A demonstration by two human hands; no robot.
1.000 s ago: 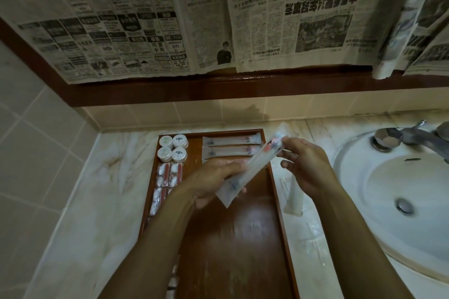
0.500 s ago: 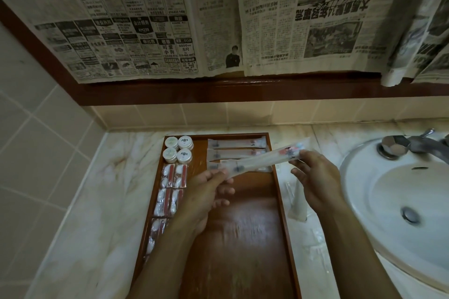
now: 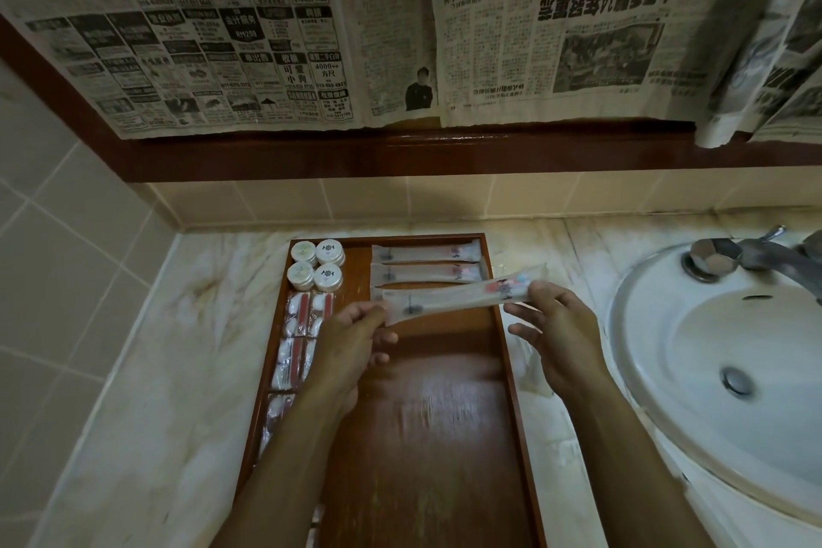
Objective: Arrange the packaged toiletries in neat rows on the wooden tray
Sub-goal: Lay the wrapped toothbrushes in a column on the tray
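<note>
Both hands hold one long clear packet [image 3: 462, 293] by its ends, stretched nearly level across the far part of the wooden tray [image 3: 445, 436].

Left hand [image 3: 351, 338]: thumb and fingertips pinch the packet's left end; other fingers loosely curled below.
Right hand [image 3: 558, 334]: fingers pinch the right end, which sticks out past the tray's right edge, over the marble counter [image 3: 147, 369].

The packet sits just in front of two matching packets [image 3: 425, 263] lying flat in parallel rows at the tray's far right corner. Can't tell if the held one touches the tray or hangs just above it.

Tray contents, left side:
- four small round white jars [image 3: 316, 265] in a two-by-two block at the far left corner
- below them, small sachets [image 3: 307, 318] with red and white contents, running in a column along the left edge toward the viewer; the nearest ones are partly hidden by the left forearm

The middle and near part of the tray is bare wood.

Surroundings: white sink [image 3: 711, 352] with a metal faucet [image 3: 756, 258] right of the tray; newspaper sheets [image 3: 400, 27] hang on the wall above a dark wooden ledge [image 3: 400, 151]; beige tiles on the left wall.
</note>
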